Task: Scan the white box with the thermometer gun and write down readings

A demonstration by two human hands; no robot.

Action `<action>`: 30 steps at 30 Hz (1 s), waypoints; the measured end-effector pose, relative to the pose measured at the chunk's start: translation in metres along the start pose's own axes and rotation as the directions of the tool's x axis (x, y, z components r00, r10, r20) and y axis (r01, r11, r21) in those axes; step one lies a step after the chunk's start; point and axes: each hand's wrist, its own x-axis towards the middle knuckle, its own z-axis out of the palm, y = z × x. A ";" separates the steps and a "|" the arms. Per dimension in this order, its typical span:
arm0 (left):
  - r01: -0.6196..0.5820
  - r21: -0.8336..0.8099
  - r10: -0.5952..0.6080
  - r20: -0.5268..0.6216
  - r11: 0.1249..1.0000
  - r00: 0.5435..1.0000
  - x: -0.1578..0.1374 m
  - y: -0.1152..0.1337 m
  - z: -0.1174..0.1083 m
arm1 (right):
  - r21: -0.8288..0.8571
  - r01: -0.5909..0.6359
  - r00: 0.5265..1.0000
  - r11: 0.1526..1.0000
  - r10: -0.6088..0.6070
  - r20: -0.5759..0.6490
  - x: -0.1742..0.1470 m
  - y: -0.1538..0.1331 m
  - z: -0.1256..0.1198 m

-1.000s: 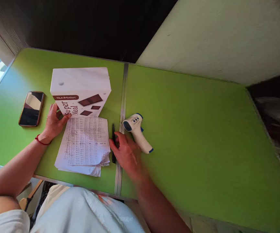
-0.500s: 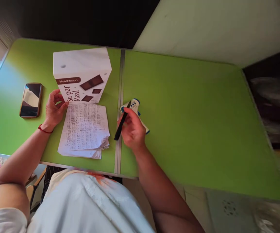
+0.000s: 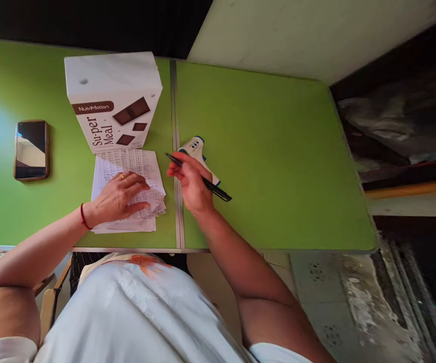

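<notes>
While left hand (image 3: 121,199) flattens papers (image 3: 129,171) | right hand (image 3: 191,184) grip pinches slim black pen (image 3: 202,180), probably plastic

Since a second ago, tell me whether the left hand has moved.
Yes. The left hand left the box's lower left corner and now lies flat on the papers, nearer the person.

A phone (image 3: 30,149), a white box (image 3: 114,103) and a thermometer (image 3: 197,154) lie on the green table (image 3: 270,151).
</notes>
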 end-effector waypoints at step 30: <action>0.033 -0.041 -0.018 0.334 0.999 0.942 -0.021 0.033 0.012 | -0.423 0.170 0.978 0.890 -0.101 0.181 -0.024 -0.008 0.020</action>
